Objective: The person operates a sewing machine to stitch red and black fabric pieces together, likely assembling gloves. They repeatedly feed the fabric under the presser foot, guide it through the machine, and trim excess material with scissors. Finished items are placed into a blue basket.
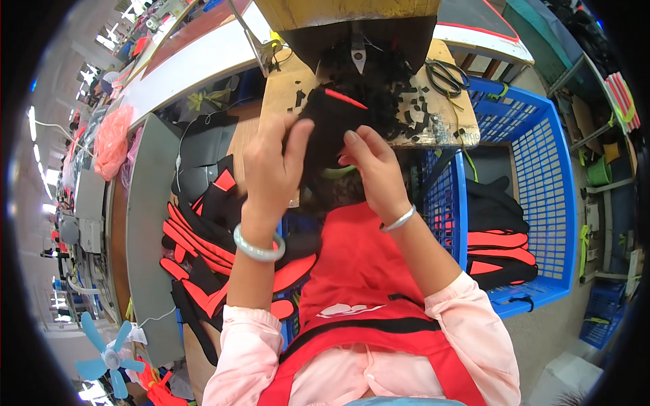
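A black fabric piece (319, 132) with a coral stripe along its upper edge is held up in front of me, over the near edge of a wooden board (281, 91). My left hand (274, 162) is closed on its left side, thumb toward me and the other fingers partly hidden. With thumb and fingers pinched together, my right hand (377, 166) grips the piece's right edge. Just beyond it, a pointed metal tool tip (359, 61) hangs under a yellowish machine housing (338, 15). Black scraps (414, 111) are scattered around the tip.
Black-handled scissors (447, 78) lie at the board's right. On the right, a blue plastic basket (574, 203) holds stacked black-and-coral pieces (497, 240). More such pieces (203, 247) are heaped at my left, beside a grey panel (152, 237). A blue fan (110, 355) stands lower left.
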